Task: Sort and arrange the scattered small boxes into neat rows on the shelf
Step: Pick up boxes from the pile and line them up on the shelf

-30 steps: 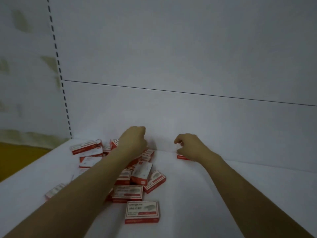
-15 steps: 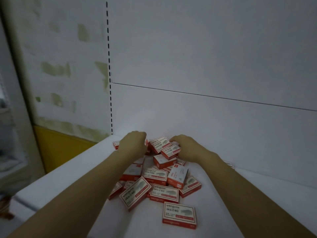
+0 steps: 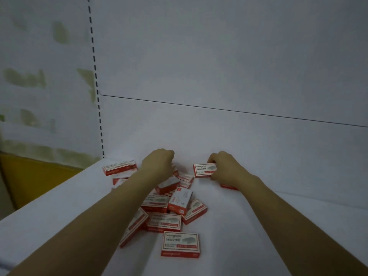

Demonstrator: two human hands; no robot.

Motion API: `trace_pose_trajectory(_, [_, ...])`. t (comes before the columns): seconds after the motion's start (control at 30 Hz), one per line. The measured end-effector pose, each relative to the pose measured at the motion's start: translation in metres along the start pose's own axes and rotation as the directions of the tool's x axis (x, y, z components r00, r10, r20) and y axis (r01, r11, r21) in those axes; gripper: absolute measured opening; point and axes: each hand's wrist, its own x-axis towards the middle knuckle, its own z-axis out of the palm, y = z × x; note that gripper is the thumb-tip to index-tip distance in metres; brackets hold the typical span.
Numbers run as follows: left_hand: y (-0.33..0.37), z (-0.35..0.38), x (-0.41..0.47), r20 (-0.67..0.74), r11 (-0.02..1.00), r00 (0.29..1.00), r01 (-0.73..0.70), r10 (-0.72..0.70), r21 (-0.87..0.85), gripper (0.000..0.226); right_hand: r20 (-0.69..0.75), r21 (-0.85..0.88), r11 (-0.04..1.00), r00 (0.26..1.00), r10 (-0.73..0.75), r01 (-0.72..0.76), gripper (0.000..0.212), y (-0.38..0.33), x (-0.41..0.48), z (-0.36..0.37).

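Several small red-and-white staple boxes [image 3: 165, 206] lie in a loose pile on the white shelf [image 3: 258, 236]. My right hand [image 3: 225, 166] grips one box [image 3: 204, 169], tilted up on its edge near the back wall. My left hand [image 3: 159, 164] is curled over the far end of the pile; what its fingers hold is hidden. One box [image 3: 180, 244] lies flat, apart from the pile, nearest to me. Another box [image 3: 117, 167] lies at the far left. A red box edge [image 3: 229, 186] shows under my right wrist.
The white back panel [image 3: 219, 136] rises right behind the hands. A slotted upright [image 3: 98, 116] marks the shelf's left end. Beyond the left edge are a patchy wall and a yellow surface [image 3: 29, 180].
My right hand has picked a box out of the pile and moved it right, toward the back wall. The camera view has shifted back to the right.
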Motion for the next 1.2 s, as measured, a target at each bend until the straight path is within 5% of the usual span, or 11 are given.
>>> trace_pose_trajectory(0.23, [0.089,0.028,0.013,0.024,0.959,0.975,-0.213,0.221,-0.185,0.051,-0.143,0.026,0.994,0.983,0.113,-0.110,0.031,0.057,-0.037,-0.021])
trace_pose_trajectory(0.47, [0.148,0.052,0.015,-0.054,0.891,0.938,-0.342,0.342,-0.297,0.036,-0.242,0.046,0.990,0.960,0.138,-0.131,0.030,0.101,-0.067,-0.026])
trace_pose_trajectory(0.63, [0.164,0.069,0.017,-0.186,0.840,0.950,-0.310,0.251,-0.445,0.019,-0.313,0.148,0.989,0.947,0.076,-0.030,0.043,0.119,-0.077,-0.025])
trace_pose_trajectory(0.87, [0.165,0.077,0.007,-0.325,0.721,0.942,-0.285,0.087,-0.631,0.033,-0.500,0.193,0.975,0.866,-0.002,0.114,0.043,0.119,-0.075,-0.017])
trace_pose_trajectory(1.03, [0.156,0.069,0.006,-0.115,0.563,0.993,-0.111,0.027,-0.819,0.036,-0.351,0.561,0.827,0.917,0.188,0.045,0.042,0.122,-0.073,-0.024])
trace_pose_trajectory(1.2, [0.146,0.054,0.002,0.194,0.192,0.980,0.181,0.050,-0.965,0.027,-0.057,0.855,0.511,0.964,0.260,-0.088,0.033,0.132,-0.081,-0.024])
